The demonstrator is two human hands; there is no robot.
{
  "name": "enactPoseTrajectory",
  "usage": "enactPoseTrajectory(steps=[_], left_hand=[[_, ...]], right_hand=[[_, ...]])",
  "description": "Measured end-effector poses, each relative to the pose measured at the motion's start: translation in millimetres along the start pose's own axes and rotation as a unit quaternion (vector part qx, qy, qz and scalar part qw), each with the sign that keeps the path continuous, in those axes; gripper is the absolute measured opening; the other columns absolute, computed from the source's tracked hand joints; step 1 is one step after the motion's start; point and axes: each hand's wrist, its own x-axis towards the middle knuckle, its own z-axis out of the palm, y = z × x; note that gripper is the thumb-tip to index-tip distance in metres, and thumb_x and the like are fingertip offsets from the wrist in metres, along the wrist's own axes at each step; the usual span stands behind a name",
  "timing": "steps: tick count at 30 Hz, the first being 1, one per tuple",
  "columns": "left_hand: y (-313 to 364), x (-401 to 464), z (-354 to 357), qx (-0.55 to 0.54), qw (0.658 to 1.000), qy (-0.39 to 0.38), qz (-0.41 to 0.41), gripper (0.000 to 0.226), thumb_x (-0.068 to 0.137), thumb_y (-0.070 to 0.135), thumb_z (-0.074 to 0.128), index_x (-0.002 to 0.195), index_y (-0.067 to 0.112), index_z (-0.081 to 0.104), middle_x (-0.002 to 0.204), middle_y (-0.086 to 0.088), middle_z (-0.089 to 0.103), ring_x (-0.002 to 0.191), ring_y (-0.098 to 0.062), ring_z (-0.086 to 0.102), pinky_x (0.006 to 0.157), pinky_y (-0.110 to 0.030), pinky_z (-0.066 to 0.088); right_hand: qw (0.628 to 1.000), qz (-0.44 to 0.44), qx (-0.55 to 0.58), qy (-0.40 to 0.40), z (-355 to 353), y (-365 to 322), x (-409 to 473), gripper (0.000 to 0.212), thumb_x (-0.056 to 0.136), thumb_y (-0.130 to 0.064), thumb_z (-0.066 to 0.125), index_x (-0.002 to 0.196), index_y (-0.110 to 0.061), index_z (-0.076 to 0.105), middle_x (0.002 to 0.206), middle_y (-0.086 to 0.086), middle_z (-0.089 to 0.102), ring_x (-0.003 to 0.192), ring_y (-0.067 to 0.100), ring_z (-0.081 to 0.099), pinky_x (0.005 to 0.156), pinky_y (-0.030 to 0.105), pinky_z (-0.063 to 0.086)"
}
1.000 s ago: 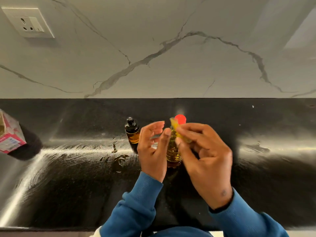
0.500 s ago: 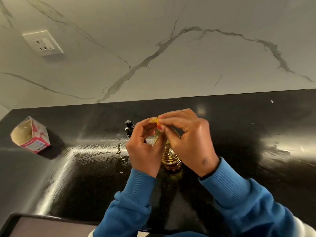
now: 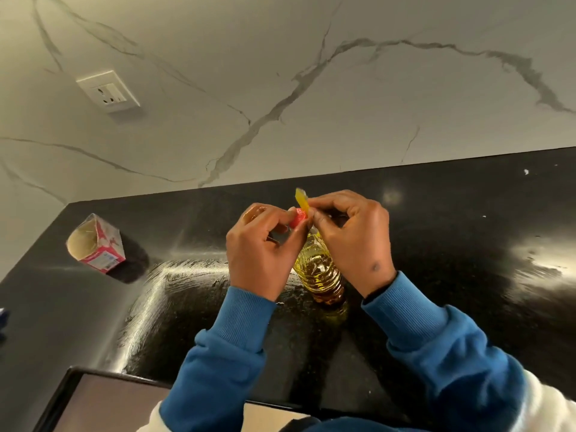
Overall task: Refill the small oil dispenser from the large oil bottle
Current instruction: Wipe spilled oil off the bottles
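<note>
A clear ribbed oil bottle (image 3: 319, 272) with yellow oil stands upright on the black counter (image 3: 436, 260). Its red cap (image 3: 298, 217) shows between my hands at the bottle's top. My left hand (image 3: 261, 247) pinches at the red cap with curled fingers. My right hand (image 3: 352, 235) pinches a yellow plastic strip (image 3: 302, 201) that sticks up above the cap. The small dark oil dispenser is hidden behind my left hand.
An opened red and white carton (image 3: 96, 243) lies on its side at the counter's left. A white wall socket (image 3: 108, 91) sits on the marble backsplash. The counter's front edge (image 3: 103, 372) runs at lower left. Oily smears shine on the counter.
The view has tilted and shifted. The yellow strip now stands higher above the red cap, which shows again between my fingers. The small dispenser has gone out of sight behind my left hand.
</note>
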Motion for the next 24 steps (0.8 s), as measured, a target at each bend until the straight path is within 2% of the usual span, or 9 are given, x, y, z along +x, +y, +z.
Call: enactPoseTrajectory(steps=[5,7,10,13,16,20,22,24], left_hand=[[0,5,0,-0.009,1.0,-0.015,-0.013,0.011,0.081,0.021,0.086,0.079,0.015,0.076,0.079,0.005,0.069,0.071,-0.005,0.064,0.064,-0.011,0.052],[-1,7,1,-0.006,1.0,-0.013,-0.017,0.01,0.08,0.019,0.086,0.079,0.015,0.077,0.078,0.005,0.071,0.07,-0.004,0.065,0.065,-0.009,0.051],[-2,5,3,-0.027,0.999,-0.011,-0.02,0.011,0.078,0.017,0.087,0.082,0.014,0.077,0.08,0.006,0.072,0.073,-0.003,0.066,0.067,-0.005,0.049],[-4,0,8,-0.068,0.998,0.001,-0.016,0.017,0.077,0.022,0.089,0.086,0.014,0.077,0.085,0.01,0.072,0.078,-0.006,0.069,0.068,-0.013,0.055],[-8,-1,13,-0.106,0.994,0.018,-0.028,0.02,0.077,0.023,0.089,0.088,0.01,0.079,0.088,0.005,0.075,0.082,-0.004,0.072,0.07,-0.016,0.057],[-16,-1,14,-0.139,0.99,0.016,-0.033,0.017,0.078,0.013,0.088,0.09,0.006,0.079,0.092,-0.002,0.076,0.085,0.0,0.072,0.071,-0.012,0.056],[-20,0,14,-0.171,0.984,0.012,-0.046,0.017,0.078,0.011,0.087,0.092,0.01,0.077,0.093,-0.001,0.075,0.086,-0.003,0.072,0.071,-0.016,0.057],[-25,1,14,-0.202,0.978,-0.003,-0.046,0.016,0.08,0.011,0.086,0.092,0.013,0.076,0.095,0.0,0.075,0.087,-0.009,0.074,0.072,-0.023,0.061]], right_hand=[[0.998,-0.038,-0.052,-0.016,-3,23,-18,0.012,0.079,0.0,0.079,0.086,-0.01,0.078,0.091,-0.001,0.072,0.079,0.005,0.067,0.072,0.013,0.054],[0.996,-0.019,-0.083,-0.018,-4,35,-27,0.015,0.076,0.003,0.079,0.083,-0.009,0.077,0.09,0.0,0.07,0.078,0.006,0.066,0.073,0.013,0.054],[0.996,0.012,-0.09,-0.005,-5,39,-34,0.015,0.079,0.003,0.077,0.088,-0.009,0.078,0.091,-0.001,0.069,0.08,0.006,0.066,0.072,0.02,0.057],[0.997,-0.034,-0.067,0.022,-3,26,-34,0.016,0.083,0.003,0.074,0.095,-0.007,0.077,0.094,0.001,0.069,0.082,0.007,0.066,0.073,0.017,0.055],[0.995,-0.058,-0.064,0.04,3,19,-35,0.015,0.084,0.002,0.073,0.097,-0.006,0.076,0.094,0.001,0.069,0.084,0.008,0.066,0.075,0.015,0.054],[0.996,-0.009,-0.065,0.065,7,44,-47,0.014,0.081,0.001,0.077,0.091,-0.009,0.077,0.089,-0.001,0.069,0.08,0.006,0.066,0.071,0.016,0.055],[0.993,0.031,-0.097,0.059,9,62,-56,0.015,0.079,0.002,0.078,0.087,-0.01,0.077,0.086,-0.002,0.068,0.078,0.005,0.065,0.07,0.017,0.056],[0.986,0.101,-0.125,0.034,13,74,-65,0.015,0.079,0.002,0.078,0.084,-0.012,0.078,0.084,-0.003,0.067,0.075,0.004,0.064,0.072,0.026,0.059]])
